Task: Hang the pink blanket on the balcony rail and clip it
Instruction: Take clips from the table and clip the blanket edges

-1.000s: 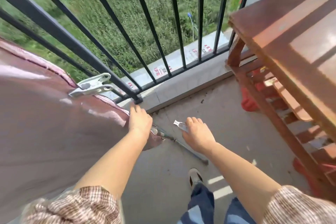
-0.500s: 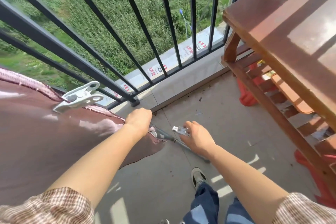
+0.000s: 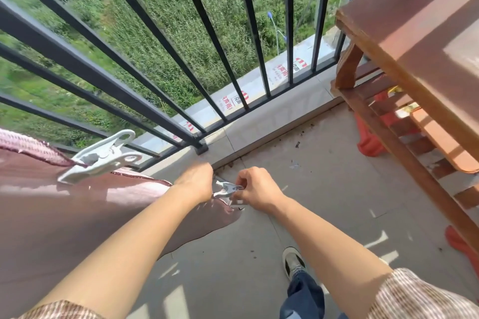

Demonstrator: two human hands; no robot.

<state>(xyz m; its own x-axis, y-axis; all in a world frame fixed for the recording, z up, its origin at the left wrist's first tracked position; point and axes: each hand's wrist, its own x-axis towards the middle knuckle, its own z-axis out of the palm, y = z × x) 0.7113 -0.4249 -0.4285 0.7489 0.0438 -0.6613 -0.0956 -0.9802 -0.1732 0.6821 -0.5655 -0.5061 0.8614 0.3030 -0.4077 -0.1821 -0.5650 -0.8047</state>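
Down by the foot of the balcony rail (image 3: pixel 77 59), the left hand (image 3: pixel 197 181) is gripping the right-hand edge of the pink blanket (image 3: pixel 64 215), fingers curled round it. The blanket is hanging over the rail, with a large white clip (image 3: pixel 101 155) biting its top edge. The right hand (image 3: pixel 256 189) is pinching a small clip (image 3: pixel 228 188) by its handles. That clip is lying level between the hands, its mouth seemingly pointing left toward the gripped edge, so it likely needs only a short leftward push.
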